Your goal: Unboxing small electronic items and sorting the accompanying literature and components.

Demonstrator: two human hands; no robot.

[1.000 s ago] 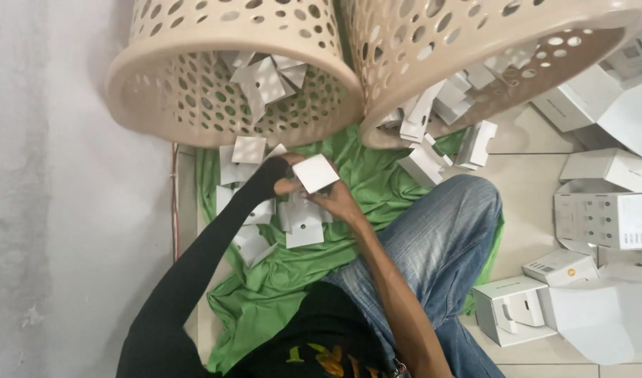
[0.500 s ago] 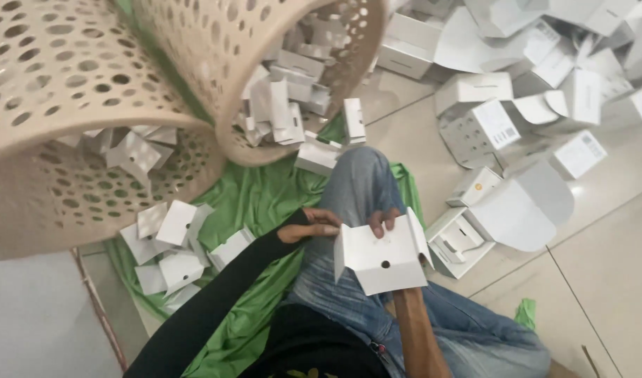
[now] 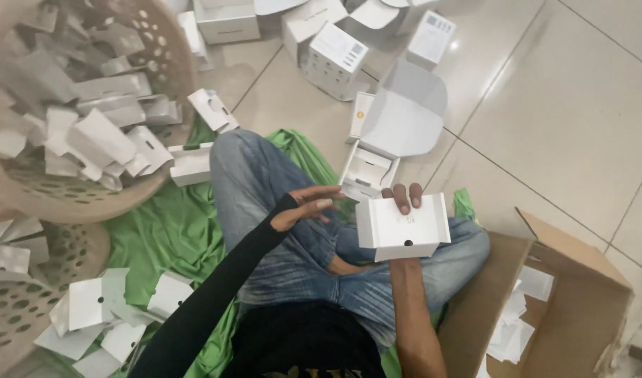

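My right hand holds a small white cardboard box tray above my lap, fingers curled over its far edge. My left hand, on an arm in a black sleeve, hovers open just left of the tray, fingers spread and touching nothing. Below both hands are my crossed legs in blue jeans. A green cloth lies under me, strewn with white card inserts.
A beige perforated basket full of white card pieces stands far left, with a second basket below it. An open brown carton sits at the right. Open white boxes lie on the tiled floor ahead.
The view has swung right, off the baskets and toward the brown carton. My left hand has let go of the white tray and opened; my right hand still holds it.
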